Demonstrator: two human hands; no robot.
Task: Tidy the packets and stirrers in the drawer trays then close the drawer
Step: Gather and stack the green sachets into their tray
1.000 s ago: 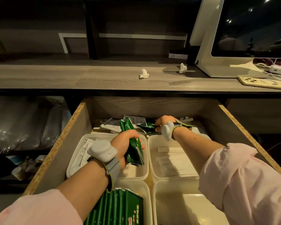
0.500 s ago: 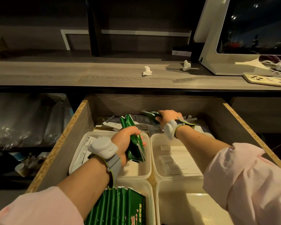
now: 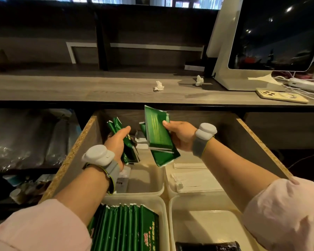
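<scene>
The wooden drawer (image 3: 74, 151) stands pulled out, with white trays inside. My left hand (image 3: 117, 142) grips a bunch of green packets (image 3: 129, 151) above the far left tray (image 3: 150, 185). My right hand (image 3: 181, 135) holds a second bunch of green packets (image 3: 158, 134), lifted above the gap between the two far trays. White paper-wrapped stirrers (image 3: 194, 180) lie in the far right tray. A neat row of green packets (image 3: 127, 227) fills the near left tray. A dark packet (image 3: 207, 246) lies in the near right tray (image 3: 207, 203).
A wooden counter (image 3: 98, 91) runs above the drawer, with two crumpled paper scraps (image 3: 159, 86), a monitor (image 3: 272, 42), a phone (image 3: 281, 96) and cables at the right. Clear plastic bags (image 3: 25, 142) fill the shelf left of the drawer.
My right hand has come back from the rear of the drawer, lifting a bunch of green packets. My left hand has risen a little with its packets. The view has tilted down.
</scene>
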